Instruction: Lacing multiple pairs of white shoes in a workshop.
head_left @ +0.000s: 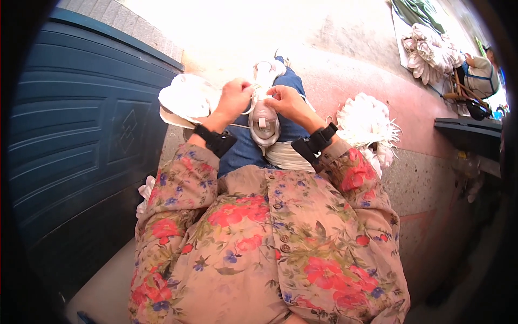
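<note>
Has a blue panelled door (pixel 65 124) at the left of the frame. Supports on blue jeans (pixel 241 147), at upper centre, a pale shoe (pixel 264 125), heel towards the lower edge. Holds right hand (pixel 293 104) and left hand (pixel 233 100) close above it, thumbs and fingertips pinched together on white lace (pixel 253 103).

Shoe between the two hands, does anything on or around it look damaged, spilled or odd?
Nothing clearly stands out. The pale shoe shows no plain damage, and no spill is visible around it. A white lace trails loosely at its left, which hardly seems odd.
</note>
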Demonstrator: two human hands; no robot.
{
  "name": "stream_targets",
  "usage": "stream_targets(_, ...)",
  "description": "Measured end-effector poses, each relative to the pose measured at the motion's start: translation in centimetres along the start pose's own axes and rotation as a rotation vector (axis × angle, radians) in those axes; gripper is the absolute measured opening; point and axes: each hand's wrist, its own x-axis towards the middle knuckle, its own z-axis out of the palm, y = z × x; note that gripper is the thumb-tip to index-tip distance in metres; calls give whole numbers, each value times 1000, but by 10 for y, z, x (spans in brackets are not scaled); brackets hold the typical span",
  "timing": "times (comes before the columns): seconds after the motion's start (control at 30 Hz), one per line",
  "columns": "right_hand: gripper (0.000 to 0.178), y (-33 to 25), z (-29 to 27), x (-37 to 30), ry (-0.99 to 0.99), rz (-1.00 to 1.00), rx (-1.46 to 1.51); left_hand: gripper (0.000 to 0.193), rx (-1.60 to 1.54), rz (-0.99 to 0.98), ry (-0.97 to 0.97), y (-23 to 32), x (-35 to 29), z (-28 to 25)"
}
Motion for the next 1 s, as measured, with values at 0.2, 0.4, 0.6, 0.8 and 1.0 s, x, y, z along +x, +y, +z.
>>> stream_targets(0.2,27,-17,-2,7,-44,-118,19,10,-522,-88,-87,45,-12,-35)
stream_targets(0.4,22,3,3,8,87,-51,224,12,-447,-219,-206,32,-12,-35)
stream_targets(0.6,20,10,2,-2,91,-10,385,19,92,60,-211,0,-7,-10)
stream_targets(0.8,19,4,0,-5,67,30,519,21,172,95,-283,-3,2,-8)
stream_targets(1.0,23,4,-6,1,-21,-70,319,19,165,91,-402,15,8,-4)
